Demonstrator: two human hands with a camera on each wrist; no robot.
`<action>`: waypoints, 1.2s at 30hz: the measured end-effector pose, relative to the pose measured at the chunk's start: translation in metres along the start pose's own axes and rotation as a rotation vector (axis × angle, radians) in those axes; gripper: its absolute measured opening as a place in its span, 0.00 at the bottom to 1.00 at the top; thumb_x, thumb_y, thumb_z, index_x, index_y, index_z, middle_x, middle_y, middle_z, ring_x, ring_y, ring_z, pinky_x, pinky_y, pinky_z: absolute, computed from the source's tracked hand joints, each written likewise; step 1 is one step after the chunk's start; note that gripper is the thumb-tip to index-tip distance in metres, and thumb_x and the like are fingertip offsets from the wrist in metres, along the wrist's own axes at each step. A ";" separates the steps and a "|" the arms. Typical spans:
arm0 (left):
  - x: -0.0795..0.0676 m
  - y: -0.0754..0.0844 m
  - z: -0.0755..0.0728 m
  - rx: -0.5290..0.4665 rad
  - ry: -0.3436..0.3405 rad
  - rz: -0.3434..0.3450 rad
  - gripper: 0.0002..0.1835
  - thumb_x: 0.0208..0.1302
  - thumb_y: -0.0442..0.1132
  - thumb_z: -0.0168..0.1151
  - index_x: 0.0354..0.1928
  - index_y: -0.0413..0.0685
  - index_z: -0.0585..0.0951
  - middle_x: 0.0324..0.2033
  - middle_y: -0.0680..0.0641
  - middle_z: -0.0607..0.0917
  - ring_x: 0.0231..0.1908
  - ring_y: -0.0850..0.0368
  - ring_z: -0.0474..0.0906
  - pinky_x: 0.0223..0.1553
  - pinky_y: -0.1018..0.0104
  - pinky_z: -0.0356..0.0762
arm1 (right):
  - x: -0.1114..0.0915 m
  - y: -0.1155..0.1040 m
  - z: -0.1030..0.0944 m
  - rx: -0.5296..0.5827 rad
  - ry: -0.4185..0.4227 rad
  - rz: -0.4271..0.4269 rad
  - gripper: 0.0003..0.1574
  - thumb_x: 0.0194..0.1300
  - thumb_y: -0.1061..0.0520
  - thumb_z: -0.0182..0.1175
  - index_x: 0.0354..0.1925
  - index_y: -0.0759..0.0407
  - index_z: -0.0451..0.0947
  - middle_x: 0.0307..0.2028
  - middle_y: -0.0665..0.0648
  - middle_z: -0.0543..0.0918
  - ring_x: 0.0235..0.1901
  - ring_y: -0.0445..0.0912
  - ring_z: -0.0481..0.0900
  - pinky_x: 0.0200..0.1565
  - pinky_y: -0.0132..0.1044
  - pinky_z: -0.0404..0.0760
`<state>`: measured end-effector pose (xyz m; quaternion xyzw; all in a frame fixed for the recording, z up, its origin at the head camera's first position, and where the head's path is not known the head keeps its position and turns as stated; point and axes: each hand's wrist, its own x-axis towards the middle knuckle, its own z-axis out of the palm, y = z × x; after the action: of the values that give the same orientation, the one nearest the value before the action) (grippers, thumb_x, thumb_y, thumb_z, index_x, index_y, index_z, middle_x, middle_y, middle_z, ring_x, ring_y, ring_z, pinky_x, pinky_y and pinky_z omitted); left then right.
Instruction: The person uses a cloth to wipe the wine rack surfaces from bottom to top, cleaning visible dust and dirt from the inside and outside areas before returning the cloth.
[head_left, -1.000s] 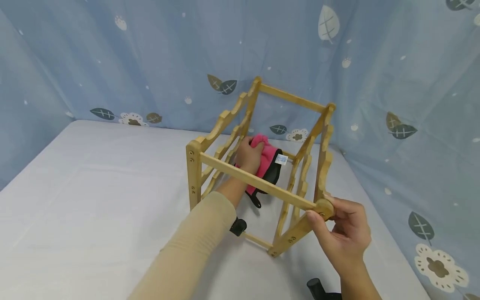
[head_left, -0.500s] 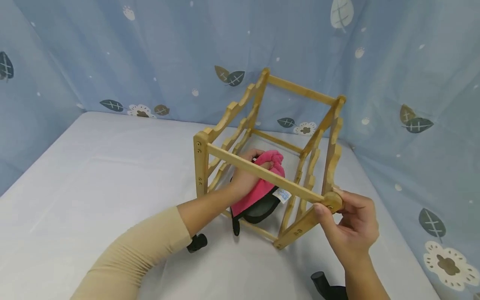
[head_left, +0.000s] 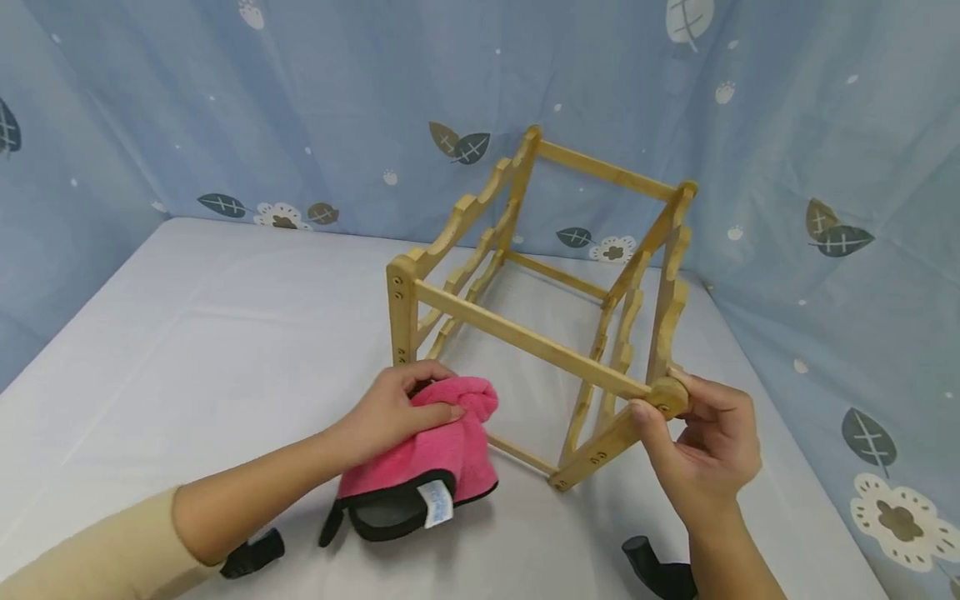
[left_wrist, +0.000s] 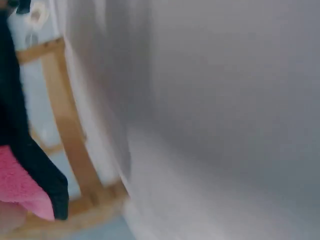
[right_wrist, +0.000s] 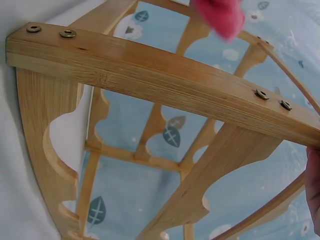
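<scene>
In the head view my left hand [head_left: 393,408] grips a bunched pink cloth [head_left: 457,446] with black edging, a dark grey patch and a white label. The cloth hangs over the white surface at the near left side of a light wooden rack [head_left: 525,337] with scalloped rails. My right hand [head_left: 701,442] pinches the rack's near right corner between thumb and fingers. The left wrist view catches the pink cloth [left_wrist: 20,182] at its left edge. Along the right wrist view runs a rack post [right_wrist: 150,65] with metal screws, and a blurred pink bit of cloth [right_wrist: 220,17] at the top.
A white sheet [head_left: 247,358] covers the surface under the rack. Blue curtains [head_left: 315,100] with leaf and flower prints stand behind and at the right. Black devices [head_left: 255,554] sit by both wrists.
My left hand has drawn the pink cloth from inside the rack toward me and to the left, out past the front bar. My right hand keeps its hold on the rack's corner.
</scene>
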<state>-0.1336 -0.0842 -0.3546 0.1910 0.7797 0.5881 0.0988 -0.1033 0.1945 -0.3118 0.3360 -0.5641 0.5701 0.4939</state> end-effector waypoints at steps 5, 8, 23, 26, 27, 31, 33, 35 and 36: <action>-0.035 -0.004 -0.051 0.045 0.096 -0.017 0.12 0.58 0.38 0.65 0.43 0.44 0.80 0.35 0.50 0.83 0.33 0.60 0.76 0.33 0.70 0.75 | 0.000 0.003 0.003 -0.008 0.008 -0.015 0.26 0.49 0.65 0.71 0.34 0.85 0.68 0.28 0.62 0.83 0.25 0.36 0.80 0.31 0.20 0.75; -0.054 -0.004 -0.082 0.128 0.177 -0.056 0.11 0.60 0.39 0.64 0.45 0.48 0.79 0.36 0.52 0.83 0.34 0.60 0.76 0.32 0.69 0.76 | 0.001 0.005 0.005 -0.020 0.008 -0.024 0.26 0.50 0.64 0.71 0.34 0.85 0.69 0.27 0.61 0.83 0.24 0.36 0.79 0.30 0.19 0.75; -0.051 -0.054 -0.172 0.252 0.317 -0.180 0.12 0.63 0.43 0.62 0.47 0.65 0.76 0.36 0.68 0.78 0.35 0.68 0.74 0.29 0.70 0.78 | -0.003 0.000 0.022 -0.133 -0.024 -0.026 0.30 0.54 0.57 0.70 0.33 0.84 0.68 0.26 0.54 0.83 0.21 0.35 0.76 0.29 0.19 0.74; -0.046 -0.065 -0.173 0.268 0.311 -0.188 0.11 0.62 0.45 0.62 0.46 0.65 0.76 0.36 0.69 0.78 0.36 0.68 0.73 0.31 0.71 0.77 | -0.005 0.001 0.029 -0.150 -0.040 -0.045 0.30 0.55 0.56 0.69 0.34 0.84 0.68 0.24 0.55 0.82 0.19 0.36 0.75 0.26 0.19 0.73; -0.044 -0.068 -0.173 0.271 0.311 -0.190 0.11 0.62 0.46 0.62 0.46 0.64 0.76 0.36 0.69 0.78 0.36 0.68 0.72 0.31 0.71 0.77 | -0.005 0.001 0.031 -0.155 -0.045 -0.050 0.30 0.55 0.56 0.69 0.34 0.84 0.68 0.23 0.56 0.82 0.18 0.37 0.74 0.26 0.20 0.72; -0.038 -0.078 -0.172 0.251 0.299 -0.205 0.12 0.62 0.49 0.62 0.47 0.62 0.76 0.36 0.69 0.78 0.36 0.68 0.73 0.32 0.72 0.77 | -0.005 0.004 0.037 -0.154 -0.103 -0.089 0.30 0.56 0.55 0.68 0.34 0.83 0.67 0.20 0.59 0.80 0.16 0.39 0.72 0.22 0.22 0.71; -0.039 -0.082 -0.172 0.237 0.296 -0.222 0.13 0.62 0.49 0.62 0.48 0.62 0.75 0.36 0.69 0.78 0.37 0.69 0.73 0.33 0.72 0.78 | -0.002 0.007 0.034 -0.123 -0.183 -0.126 0.31 0.57 0.55 0.68 0.35 0.83 0.67 0.18 0.61 0.78 0.15 0.40 0.71 0.20 0.23 0.71; -0.041 -0.086 -0.172 0.238 0.290 -0.240 0.14 0.63 0.50 0.61 0.49 0.62 0.75 0.36 0.69 0.78 0.37 0.70 0.73 0.33 0.72 0.78 | 0.005 0.012 0.028 -0.057 -0.273 -0.159 0.31 0.57 0.54 0.68 0.35 0.83 0.68 0.16 0.61 0.75 0.14 0.41 0.70 0.18 0.25 0.71; -0.042 -0.088 -0.172 0.238 0.286 -0.247 0.14 0.63 0.50 0.61 0.49 0.61 0.74 0.36 0.69 0.78 0.38 0.70 0.72 0.33 0.72 0.78 | 0.010 0.016 0.023 -0.013 -0.309 -0.170 0.31 0.56 0.54 0.68 0.36 0.83 0.69 0.15 0.61 0.74 0.14 0.41 0.71 0.18 0.25 0.71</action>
<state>-0.1764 -0.2735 -0.3916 0.0191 0.8671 0.4965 0.0354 -0.1252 0.1758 -0.3043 0.4630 -0.6066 0.4641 0.4498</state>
